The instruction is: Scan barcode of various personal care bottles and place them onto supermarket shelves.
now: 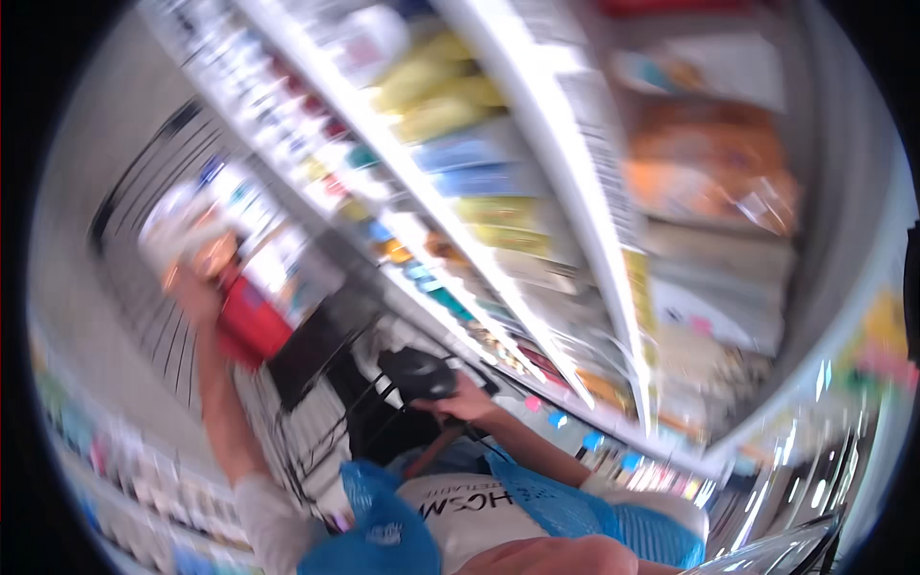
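Note:
On the left, my left arm stretches out over a wire shopping cart (172, 338). My left hand (194, 291) is at a plastic-wrapped package (190, 223) with a white and orange-brown look, and seems to grip its near end; blur hides the fingers. Beside that hand lies a red package (251, 316) in the cart. Close to my body, my right hand (463, 399) has its fingers on a dark, rounded black object (420, 374), perhaps a bag or pouch. Its exact kind is too blurred to tell.
Lit store shelves (568, 158) with yellow, blue and white packages run diagonally past the cart. An orange package (711, 165) sits on the upper right shelf. A black panel (313, 352) is on the cart's near side. More stocked shelves (151, 489) stand at lower left.

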`<state>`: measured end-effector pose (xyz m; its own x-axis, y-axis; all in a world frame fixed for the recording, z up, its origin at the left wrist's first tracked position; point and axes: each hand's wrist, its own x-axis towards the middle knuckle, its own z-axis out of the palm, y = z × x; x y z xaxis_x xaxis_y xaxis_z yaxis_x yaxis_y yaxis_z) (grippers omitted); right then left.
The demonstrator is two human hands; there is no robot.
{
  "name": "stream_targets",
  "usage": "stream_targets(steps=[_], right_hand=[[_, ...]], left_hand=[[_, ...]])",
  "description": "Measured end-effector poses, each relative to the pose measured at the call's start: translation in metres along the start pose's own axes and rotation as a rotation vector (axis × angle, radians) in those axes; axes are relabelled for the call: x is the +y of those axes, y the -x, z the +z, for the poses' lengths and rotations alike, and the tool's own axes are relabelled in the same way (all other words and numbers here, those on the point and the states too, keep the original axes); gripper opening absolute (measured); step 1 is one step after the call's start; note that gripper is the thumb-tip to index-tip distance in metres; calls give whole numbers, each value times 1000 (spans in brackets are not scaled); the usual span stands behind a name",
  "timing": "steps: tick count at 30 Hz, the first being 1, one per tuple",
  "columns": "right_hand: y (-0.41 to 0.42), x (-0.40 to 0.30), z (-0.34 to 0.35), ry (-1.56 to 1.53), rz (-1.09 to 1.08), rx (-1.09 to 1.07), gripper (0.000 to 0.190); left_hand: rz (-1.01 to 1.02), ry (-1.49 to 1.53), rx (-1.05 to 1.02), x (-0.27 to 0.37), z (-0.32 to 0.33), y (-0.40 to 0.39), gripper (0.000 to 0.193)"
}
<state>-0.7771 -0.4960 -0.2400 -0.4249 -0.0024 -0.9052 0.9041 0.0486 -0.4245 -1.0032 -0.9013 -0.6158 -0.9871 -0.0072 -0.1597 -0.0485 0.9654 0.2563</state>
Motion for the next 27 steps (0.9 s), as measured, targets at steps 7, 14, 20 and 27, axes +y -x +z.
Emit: stream_targets(steps=[7,14,20,27], right_hand=[[10,4,2,-33,-166,-15,41],[21,-3,-3,-35,-232,-36,29],[15,18,-10,-30,-191,52,22],[19,11,0,-193,-104,115,16]], left_hand=[[54,-405,-201,22,-25,-33,78],[28,-463,-144,26,-6,-34,58],[107,-150,10,5,1,-18,41],[-183,-117,-269,47,-52,-37,49]])
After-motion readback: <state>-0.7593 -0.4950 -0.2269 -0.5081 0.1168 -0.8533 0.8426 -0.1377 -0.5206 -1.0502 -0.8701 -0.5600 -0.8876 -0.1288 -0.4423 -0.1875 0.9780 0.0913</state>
